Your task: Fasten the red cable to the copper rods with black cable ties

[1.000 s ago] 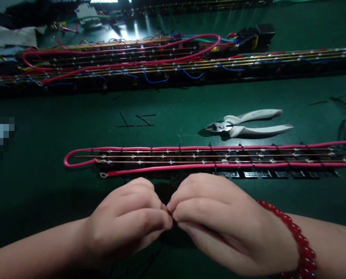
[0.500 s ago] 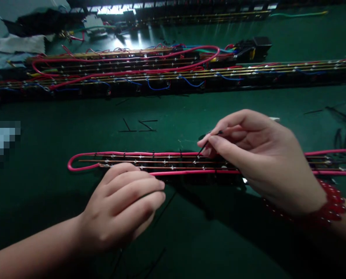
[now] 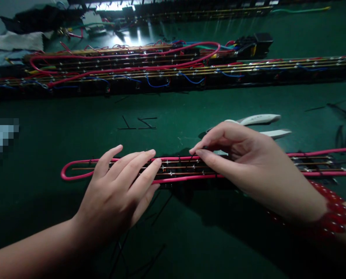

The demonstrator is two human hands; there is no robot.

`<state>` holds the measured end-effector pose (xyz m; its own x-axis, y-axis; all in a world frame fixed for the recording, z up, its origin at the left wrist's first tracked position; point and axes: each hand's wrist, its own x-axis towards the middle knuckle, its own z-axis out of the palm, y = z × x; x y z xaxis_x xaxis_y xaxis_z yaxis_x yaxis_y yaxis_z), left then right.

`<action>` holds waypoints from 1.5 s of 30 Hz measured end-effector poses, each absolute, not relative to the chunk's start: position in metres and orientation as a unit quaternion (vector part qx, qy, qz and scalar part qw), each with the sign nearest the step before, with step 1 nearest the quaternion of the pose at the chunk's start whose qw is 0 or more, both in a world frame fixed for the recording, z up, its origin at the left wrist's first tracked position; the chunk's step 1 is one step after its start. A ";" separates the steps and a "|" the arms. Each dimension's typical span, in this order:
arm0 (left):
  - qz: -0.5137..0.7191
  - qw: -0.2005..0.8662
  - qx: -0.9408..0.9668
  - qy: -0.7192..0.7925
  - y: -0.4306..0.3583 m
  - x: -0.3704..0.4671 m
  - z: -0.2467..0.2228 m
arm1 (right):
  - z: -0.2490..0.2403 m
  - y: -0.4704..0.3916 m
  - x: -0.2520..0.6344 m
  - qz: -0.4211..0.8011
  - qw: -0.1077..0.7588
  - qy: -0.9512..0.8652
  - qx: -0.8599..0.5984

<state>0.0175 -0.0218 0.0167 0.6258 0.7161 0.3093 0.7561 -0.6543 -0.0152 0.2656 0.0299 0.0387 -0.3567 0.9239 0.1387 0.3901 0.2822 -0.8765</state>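
Observation:
A long narrow assembly of thin metal rods [image 3: 179, 167] lies across the green table, with a pink cable [image 3: 187, 178] running along both long sides and looping round at its left end. My left hand [image 3: 123, 178] rests on the left part of the assembly, fingers spread, with nothing seen in it. Above the rods, my right hand [image 3: 243, 162] pinches a thin black tie [image 3: 192, 157] between thumb and forefinger, close to the upper run of the cable. The tie's lower end is hard to make out against the dark rods.
White-handled pliers [image 3: 263, 118] lie behind my right hand. Loose black ties [image 3: 146, 123] are scattered on the green table [image 3: 82, 135]. Farther back, a longer rod assembly [image 3: 248, 69] with red and blue wires crosses the table.
My left hand has lifted its fingers up over the cable and spread them. My right hand has moved slightly left and down with the tie, and the pliers now show more.

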 end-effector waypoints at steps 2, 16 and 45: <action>-0.163 0.067 -0.904 -0.390 -0.023 0.016 0.015 | 0.038 0.030 0.265 0.340 0.314 -0.765 -0.448; -0.230 0.067 -0.929 -0.283 -0.014 0.039 0.011 | 0.034 0.036 0.262 0.323 0.226 -0.834 -0.385; -0.285 -0.080 -0.895 -0.333 -0.006 0.039 0.014 | 0.037 0.026 0.269 0.313 0.267 -0.863 -0.294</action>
